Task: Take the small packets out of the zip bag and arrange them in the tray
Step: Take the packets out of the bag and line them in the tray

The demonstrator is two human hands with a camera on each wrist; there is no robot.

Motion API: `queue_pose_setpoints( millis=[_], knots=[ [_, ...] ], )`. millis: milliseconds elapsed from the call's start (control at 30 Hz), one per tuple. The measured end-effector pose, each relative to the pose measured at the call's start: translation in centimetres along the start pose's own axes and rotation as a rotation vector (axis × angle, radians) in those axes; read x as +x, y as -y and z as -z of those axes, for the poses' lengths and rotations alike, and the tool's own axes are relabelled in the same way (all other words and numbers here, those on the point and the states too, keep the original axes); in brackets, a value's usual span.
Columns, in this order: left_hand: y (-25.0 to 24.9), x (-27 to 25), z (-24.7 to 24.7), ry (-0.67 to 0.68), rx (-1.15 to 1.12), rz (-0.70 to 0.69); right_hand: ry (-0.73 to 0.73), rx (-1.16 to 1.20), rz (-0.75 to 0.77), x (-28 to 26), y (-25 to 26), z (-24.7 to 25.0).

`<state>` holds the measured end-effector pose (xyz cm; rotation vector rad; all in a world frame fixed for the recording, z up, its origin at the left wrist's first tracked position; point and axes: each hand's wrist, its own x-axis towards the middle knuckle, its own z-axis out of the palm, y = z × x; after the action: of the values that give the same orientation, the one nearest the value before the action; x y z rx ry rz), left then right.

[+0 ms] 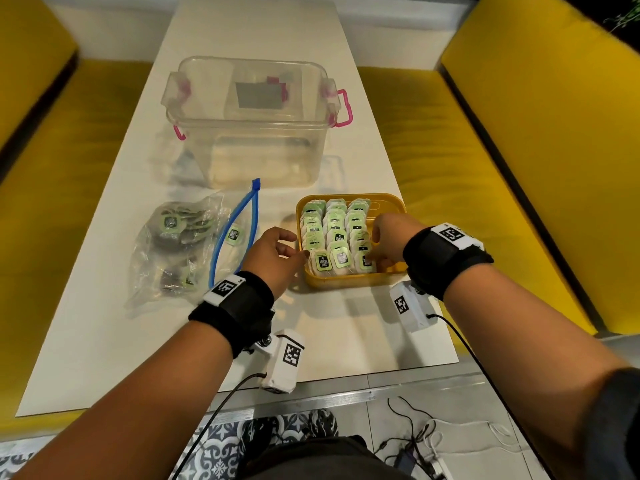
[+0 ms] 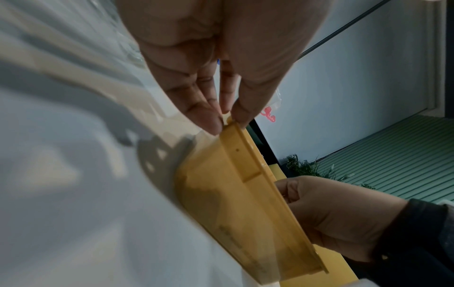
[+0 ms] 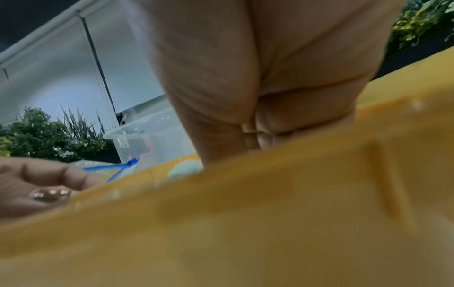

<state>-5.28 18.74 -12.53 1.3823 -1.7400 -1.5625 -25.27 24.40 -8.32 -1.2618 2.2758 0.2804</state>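
Note:
A yellow tray (image 1: 346,280) sits on the white table and holds three rows of small green-labelled packets (image 1: 334,230). My right hand (image 1: 375,256) reaches down into the tray's front right corner, fingers curled on the front packet (image 1: 364,262) of the right row. In the right wrist view the tray wall (image 3: 270,213) hides the fingertips of my right hand (image 3: 260,139). My left hand (image 1: 299,251) pinches the tray's left rim (image 2: 243,139) between thumb and fingers (image 2: 209,118). The clear zip bag (image 1: 173,251) lies to the left, its blue zipper (image 1: 239,230) open, with more packets inside.
A clear plastic box (image 1: 249,123) with pink latches stands behind the tray and bag. Yellow benches (image 1: 519,168) run along both sides of the table. The table's near edge (image 1: 242,386) lies under my wrists, with cables on the floor below.

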Motion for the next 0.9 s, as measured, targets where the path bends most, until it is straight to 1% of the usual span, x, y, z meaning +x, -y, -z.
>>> queue_pose_setpoints(
  millis=[67,133,167,233,333,433,533,633,700,733,800,867,900],
  knots=[
    [-0.4,-0.3,0.5,0.0,0.016,0.001,-0.092,0.054,0.019,-0.7,-0.1,0.8],
    [-1.0,-0.8,1.7,-0.02,0.019,-0.026,-0.206,0.154,0.081,-1.4,0.4,1.7],
    [-1.4,-1.1,2.6,-0.032,-0.002,-0.047,-0.254,0.213,0.127,-1.8,1.0,2.2],
    [-1.9,-1.6,4.7,-0.059,-0.072,-0.098,-0.303,0.318,0.256,-3.1,2.8,3.1],
    [-1.8,-1.9,9.0,-0.138,-0.104,-0.147,-0.259,0.336,0.458,-5.2,7.6,3.4],
    [-0.7,-1.5,13.2,-0.221,-0.072,-0.131,-0.19,0.303,0.557,-5.3,12.4,1.7],
    [1.1,-0.6,16.5,-0.291,-0.048,-0.107,-0.182,0.223,0.569,-3.8,16.2,-0.5],
    [3.3,1.0,18.6,-0.366,0.037,-0.066,-0.172,0.284,0.471,-1.9,18.5,-2.2],
    [4.7,2.2,19.3,-0.405,0.148,-0.014,-0.172,0.354,0.402,-0.8,19.4,-2.9],
    [5.2,2.8,19.4,-0.395,0.208,0.021,-0.173,0.371,0.387,-0.5,19.7,-3.1],
    [5.9,3.4,19.3,-0.295,0.275,0.078,-0.179,0.351,0.393,-0.2,20.7,-3.2],
    [6.4,3.7,19.0,-0.18,0.311,0.079,-0.184,0.266,0.411,0.0,21.7,-3.0],
    [6.5,3.5,18.8,-0.153,0.327,0.069,-0.165,0.211,0.408,0.4,22.2,-3.0]
  ],
)
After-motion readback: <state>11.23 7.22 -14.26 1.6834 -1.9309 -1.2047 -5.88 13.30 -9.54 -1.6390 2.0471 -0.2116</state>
